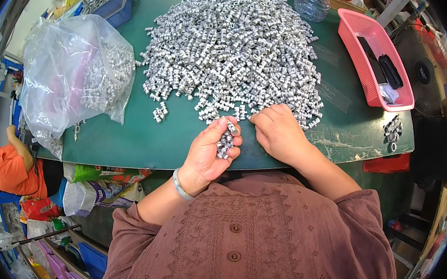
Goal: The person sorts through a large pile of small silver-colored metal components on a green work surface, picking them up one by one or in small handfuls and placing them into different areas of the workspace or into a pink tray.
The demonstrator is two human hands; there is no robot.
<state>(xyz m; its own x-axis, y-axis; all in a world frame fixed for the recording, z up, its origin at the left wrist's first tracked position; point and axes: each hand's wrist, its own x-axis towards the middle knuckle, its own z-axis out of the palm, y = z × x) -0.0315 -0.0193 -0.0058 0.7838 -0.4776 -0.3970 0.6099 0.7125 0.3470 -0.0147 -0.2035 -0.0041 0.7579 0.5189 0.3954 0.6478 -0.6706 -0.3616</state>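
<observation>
A big heap of small silvery ribbed metal pieces (232,49) covers the middle of the green table (142,142). My left hand (203,151), palm up at the table's near edge, is closed around several of these metal pieces (225,144). Its thumb and forefinger press on one at the top. My right hand (280,134) rests at the near edge of the heap with curled fingers, its fingertips down beside loose pieces; what they pinch is hidden. A small cluster of pieces (160,112) lies apart, left of my hands.
A clear plastic bag (79,72) with more pieces sits on the left. A pink basket (347,30) stands at right, near a fan (423,72) and a dark ring cluster (393,131). Blue bins (115,9) stand behind. A person in orange (13,170) is at far left.
</observation>
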